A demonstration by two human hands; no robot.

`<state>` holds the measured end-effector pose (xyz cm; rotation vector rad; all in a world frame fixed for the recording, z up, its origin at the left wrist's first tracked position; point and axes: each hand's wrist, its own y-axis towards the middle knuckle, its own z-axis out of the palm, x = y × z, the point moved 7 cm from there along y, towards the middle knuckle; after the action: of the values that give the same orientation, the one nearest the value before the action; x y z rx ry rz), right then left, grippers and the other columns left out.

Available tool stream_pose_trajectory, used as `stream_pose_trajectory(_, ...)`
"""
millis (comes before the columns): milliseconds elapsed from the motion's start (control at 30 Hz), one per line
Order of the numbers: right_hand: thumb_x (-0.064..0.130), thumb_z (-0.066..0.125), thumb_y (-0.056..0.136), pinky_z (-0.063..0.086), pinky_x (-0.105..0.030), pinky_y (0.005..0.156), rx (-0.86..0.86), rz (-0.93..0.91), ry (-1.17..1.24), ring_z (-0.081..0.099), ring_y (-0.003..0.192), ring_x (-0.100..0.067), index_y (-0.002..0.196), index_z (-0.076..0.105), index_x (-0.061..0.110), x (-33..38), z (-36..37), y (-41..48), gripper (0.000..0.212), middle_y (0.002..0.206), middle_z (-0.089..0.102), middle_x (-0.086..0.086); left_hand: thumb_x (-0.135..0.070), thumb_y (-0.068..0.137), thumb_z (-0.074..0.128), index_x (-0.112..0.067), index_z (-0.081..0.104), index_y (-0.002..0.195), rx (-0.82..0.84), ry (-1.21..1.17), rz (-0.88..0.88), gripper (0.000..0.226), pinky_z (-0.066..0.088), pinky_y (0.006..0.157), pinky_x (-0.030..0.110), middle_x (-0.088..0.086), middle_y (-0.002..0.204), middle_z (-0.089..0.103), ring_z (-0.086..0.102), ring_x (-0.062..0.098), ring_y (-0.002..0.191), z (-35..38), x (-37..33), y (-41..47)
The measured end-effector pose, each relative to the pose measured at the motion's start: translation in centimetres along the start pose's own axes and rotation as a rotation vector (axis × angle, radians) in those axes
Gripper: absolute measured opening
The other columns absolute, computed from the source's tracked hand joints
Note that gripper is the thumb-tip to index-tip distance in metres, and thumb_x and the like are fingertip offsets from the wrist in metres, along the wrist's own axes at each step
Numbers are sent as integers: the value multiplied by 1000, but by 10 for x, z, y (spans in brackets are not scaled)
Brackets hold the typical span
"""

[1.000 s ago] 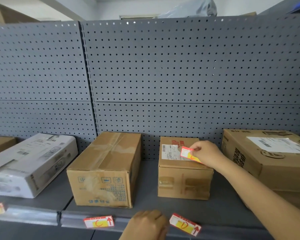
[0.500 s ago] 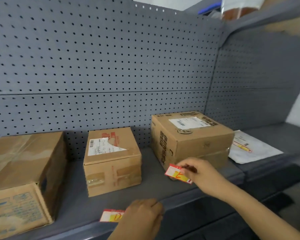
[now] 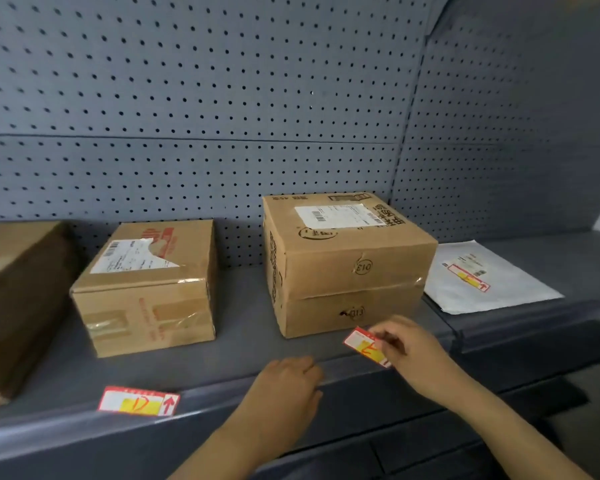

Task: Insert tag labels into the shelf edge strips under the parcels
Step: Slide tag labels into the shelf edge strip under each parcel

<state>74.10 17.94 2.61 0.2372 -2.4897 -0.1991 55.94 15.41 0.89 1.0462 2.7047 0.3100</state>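
Observation:
My right hand (image 3: 411, 351) pinches a red, white and yellow tag label (image 3: 364, 346) just above the shelf edge strip (image 3: 354, 370), in front of the tall cardboard parcel (image 3: 343, 261). My left hand (image 3: 284, 386) rests on the strip to the left of it, fingers curled, with nothing seen in it. Another tag label (image 3: 139, 401) marked with a red letter and arrow sits in the strip below the smaller cardboard parcel (image 3: 149, 289).
A third cardboard box (image 3: 18, 299) is cut off at the left. A white mailer bag (image 3: 485, 278) with its own tag lies on the shelf at the right. Grey pegboard (image 3: 222, 116) backs the shelf, and a side panel closes it at the right.
My view has swung right and closer. My right hand carried the tag down from the small parcel's top to the strip in front of the tall parcel. My left hand followed rightward.

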Motion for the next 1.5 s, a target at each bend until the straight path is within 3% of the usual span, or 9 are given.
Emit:
stream_pose_trajectory(100,6,59,88,39,-5,74,30,-69,28,54,91,0,101,63,23,-16,-5,9,22,98,57,11,-26,95,46,-16,58,110,18,46,-87,21,39,81,30,3,110,57,54,22,99,16,-12,20)
stream_pose_trajectory(233,6,60,87,44,-10,77,93,-157,69,55,93,-1,101,65,21,-28,-11,17,21,99,60,9,-19,79,65,-13,65,86,16,24,-143,9,47,62,28,5,85,63,62,24,73,36,-26,38)
stream_pose_trajectory(433,4,64,83,49,-20,73,107,-264,169,60,85,-5,93,67,21,-36,-11,18,20,93,66,5,-19,92,51,-9,53,124,35,125,-276,34,40,89,37,10,118,55,52,28,105,60,-43,43)
stream_pose_trajectory(633,4,65,83,48,-14,69,30,-333,252,60,86,-4,92,68,17,-31,-20,27,17,90,66,6,-12,67,75,-10,64,100,-35,108,-272,35,51,66,33,9,93,62,60,26,77,52,-45,45)
stream_pose_trajectory(933,5,65,83,48,-11,70,44,-346,251,60,86,-3,95,67,16,-32,-7,28,17,91,66,4,-7,66,73,-12,66,100,-58,103,-337,35,50,71,35,8,93,64,59,26,81,54,-42,50)
stream_pose_trajectory(1100,6,64,84,48,-11,70,44,-351,239,60,85,-3,98,67,15,-33,-3,29,17,92,65,4,-9,57,78,-16,68,92,-28,111,-323,37,50,62,31,4,85,63,59,22,72,56,-42,52)
stream_pose_trajectory(1267,7,65,84,48,-11,72,39,-336,239,60,86,-2,99,65,19,-38,-3,30,19,93,65,7,-9,58,78,-15,67,93,-26,115,-332,37,52,65,33,5,87,64,59,23,75,58,-39,54)
stream_pose_trajectory(1500,8,65,84,50,-18,72,62,-386,254,61,86,-7,100,65,20,-34,1,28,20,93,64,5,-2,68,67,-12,65,96,-26,92,-320,29,48,69,36,9,93,63,58,27,79,58,-39,54)
